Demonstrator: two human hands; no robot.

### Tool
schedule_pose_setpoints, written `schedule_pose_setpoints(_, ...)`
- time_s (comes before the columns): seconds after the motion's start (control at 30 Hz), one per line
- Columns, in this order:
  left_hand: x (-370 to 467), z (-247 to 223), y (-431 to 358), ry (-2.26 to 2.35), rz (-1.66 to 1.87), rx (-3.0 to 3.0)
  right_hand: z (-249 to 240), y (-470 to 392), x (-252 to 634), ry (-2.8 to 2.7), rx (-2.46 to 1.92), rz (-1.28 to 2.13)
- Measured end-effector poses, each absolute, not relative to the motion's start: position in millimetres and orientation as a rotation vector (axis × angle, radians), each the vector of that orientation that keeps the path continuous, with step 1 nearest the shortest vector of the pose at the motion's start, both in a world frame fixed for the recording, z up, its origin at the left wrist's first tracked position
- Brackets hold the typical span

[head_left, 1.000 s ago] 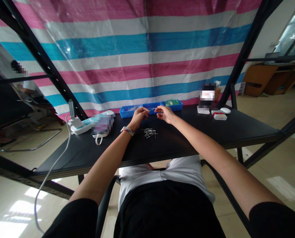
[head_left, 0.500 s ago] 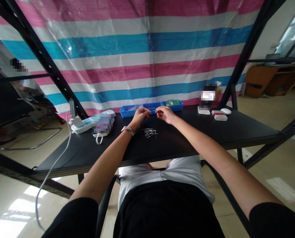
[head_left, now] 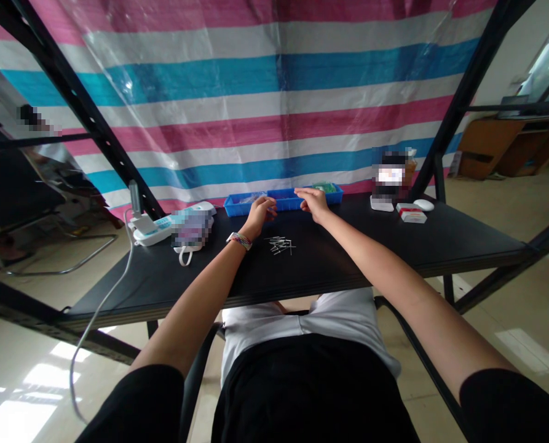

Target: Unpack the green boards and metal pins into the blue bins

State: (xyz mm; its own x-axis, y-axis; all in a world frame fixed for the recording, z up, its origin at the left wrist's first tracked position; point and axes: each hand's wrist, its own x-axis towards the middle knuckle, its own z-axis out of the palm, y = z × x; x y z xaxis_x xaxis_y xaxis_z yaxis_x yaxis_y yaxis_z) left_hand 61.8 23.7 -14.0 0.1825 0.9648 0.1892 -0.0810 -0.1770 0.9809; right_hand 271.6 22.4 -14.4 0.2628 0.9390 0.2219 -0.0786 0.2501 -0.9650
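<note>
My left hand [head_left: 261, 215] hovers over the black table near the front of a blue divided tray [head_left: 290, 203]. Its fingers are curled together, and whatever they hold is too small or hidden to make out. To the right, my right hand [head_left: 315, 204] is held apart from it, fingers stretched toward the left, with nothing visible in them. Below and between the hands lies a loose pile of thin, whitish stick-like pieces [head_left: 280, 245]. Clear plastic pieces [head_left: 252, 197] lie in the tray's left part, and green pieces [head_left: 324, 187] in its right part.
On the left of the black table [head_left: 163, 289] are a power strip [head_left: 163, 231] with a grey cable [head_left: 99, 301] and a blurred pouch with a white strap [head_left: 185, 255]. At right stand a small red-and-white box [head_left: 411, 213], a white mouse [head_left: 423, 205] and a blurred device on a stand [head_left: 382, 203].
My hands have moved apart from a fingertip-to-fingertip hold on a thin piece. The right hand's fingers have straightened; the left hand has curled slightly. The pile looks the same.
</note>
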Motion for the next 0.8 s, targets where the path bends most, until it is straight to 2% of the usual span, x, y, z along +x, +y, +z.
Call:
schedule_pose_setpoints(0.23,61.8,-12.5,21.9,0.928,1.239,1.364,-19.8,2.8,256.8,-1.816,-1.037,0.960)
schedule_pose_setpoints(0.33,61.9,-12.2,21.3,0.926,1.254,1.360,-20.8,-4.8,244.8,-2.067,-0.954,0.876)
schedule_pose_setpoints(0.8,62.9,-11.0,17.7,0.937,1.212,1.371,-20.6,-14.8,236.1,-2.203,-1.029,0.752)
